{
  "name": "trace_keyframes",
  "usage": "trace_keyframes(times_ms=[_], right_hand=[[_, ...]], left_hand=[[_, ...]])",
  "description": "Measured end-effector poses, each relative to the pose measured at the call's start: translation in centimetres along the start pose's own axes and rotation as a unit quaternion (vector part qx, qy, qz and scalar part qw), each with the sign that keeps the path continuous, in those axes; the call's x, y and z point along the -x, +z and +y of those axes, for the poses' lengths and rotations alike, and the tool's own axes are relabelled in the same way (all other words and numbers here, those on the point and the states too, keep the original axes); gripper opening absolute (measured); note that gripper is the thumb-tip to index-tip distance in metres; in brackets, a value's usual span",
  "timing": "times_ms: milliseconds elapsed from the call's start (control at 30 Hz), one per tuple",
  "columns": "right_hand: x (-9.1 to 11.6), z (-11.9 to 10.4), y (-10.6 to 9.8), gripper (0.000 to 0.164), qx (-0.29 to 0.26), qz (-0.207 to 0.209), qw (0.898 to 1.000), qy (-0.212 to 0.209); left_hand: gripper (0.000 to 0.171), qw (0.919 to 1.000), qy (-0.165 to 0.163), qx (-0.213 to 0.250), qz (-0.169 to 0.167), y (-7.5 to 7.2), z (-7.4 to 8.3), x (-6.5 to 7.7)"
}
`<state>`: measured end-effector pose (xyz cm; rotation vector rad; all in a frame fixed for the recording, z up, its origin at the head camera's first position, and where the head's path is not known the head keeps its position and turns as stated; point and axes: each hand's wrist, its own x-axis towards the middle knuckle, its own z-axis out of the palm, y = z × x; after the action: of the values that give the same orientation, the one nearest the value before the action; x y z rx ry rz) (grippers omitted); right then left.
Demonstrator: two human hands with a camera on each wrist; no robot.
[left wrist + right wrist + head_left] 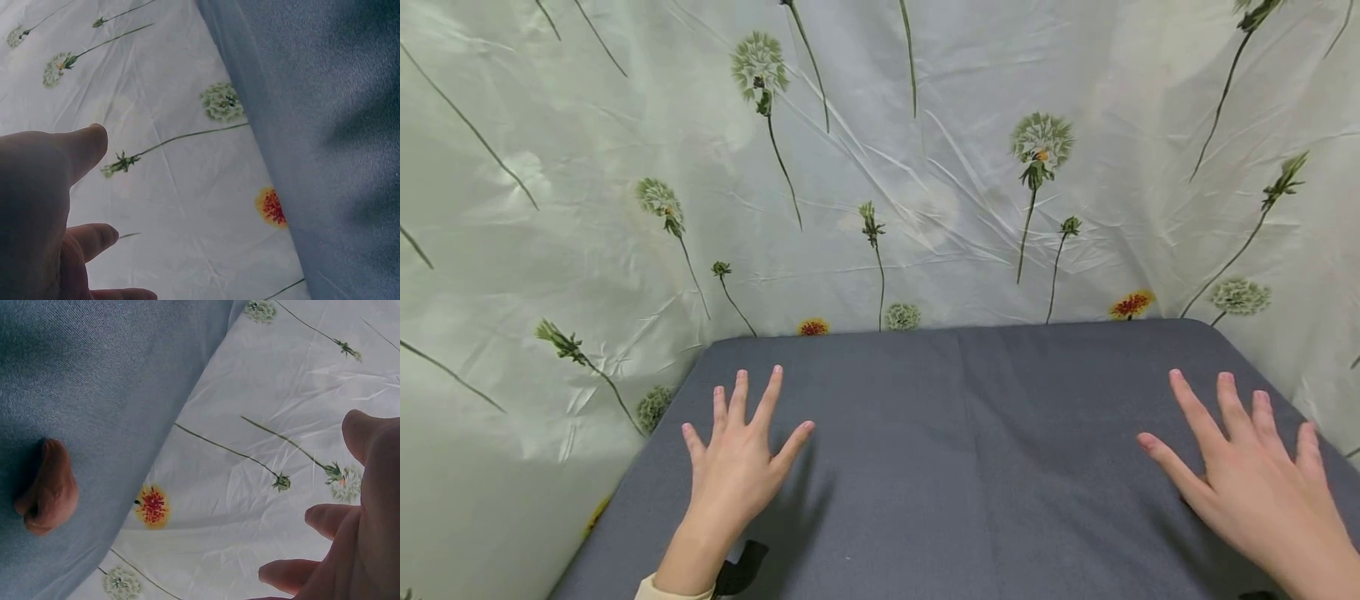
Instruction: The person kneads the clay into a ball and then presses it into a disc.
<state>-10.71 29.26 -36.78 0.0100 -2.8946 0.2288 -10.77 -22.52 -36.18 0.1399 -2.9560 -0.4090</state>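
Observation:
My left hand [733, 467] hovers over the left part of the grey cloth-covered table [910, 467], its fingers and thumb spread apart. Over the right side, my right hand [1262, 483] is held the same way, palm down, with its shadow on the cloth. Both hold nothing. In the right wrist view, a small brown, lumpy thing [50, 490] shows against the grey cloth, apart from the right fingertips [284, 575]; I cannot tell its kind. My right hand hides most of that area in the head view.
A pale, wrinkled curtain [940, 183] printed with dandelions and orange flowers hangs behind the table and along both sides. The table's far edge [962, 329] meets it. A black strap-like piece [741, 567] sits below the left wrist, next to a cream sleeve [670, 588].

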Motion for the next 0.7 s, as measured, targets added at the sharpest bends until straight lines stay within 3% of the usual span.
trace_keyframes(times_ms=[167, 333, 500, 700], right_hand=[[-0.3, 0.3, 0.5, 0.097, 0.001, -0.019, 1.000, 0.016], [-0.3, 1.3, 0.6, 0.095, 0.001, -0.058, 0.998, 0.029], [-0.4, 2.4, 0.7, 0.092, -0.012, -0.098, 0.994, 0.045], [-0.6, 3.7, 1.4, 0.093, -0.022, -0.102, 0.993, 0.056]], left_hand=[[0.088, 1.0000, 0.005, -0.006, 0.004, 0.0, 0.2, 0.2], [0.085, 0.9992, 0.025, -0.003, 0.032, 0.2, 0.2, 0.6], [0.078, 0.9973, 0.034, 0.037, 0.054, 0.4, 0.2, 1.0], [0.069, 0.9920, 0.032, 0.110, 0.052, 0.9, -0.2, 1.3]])
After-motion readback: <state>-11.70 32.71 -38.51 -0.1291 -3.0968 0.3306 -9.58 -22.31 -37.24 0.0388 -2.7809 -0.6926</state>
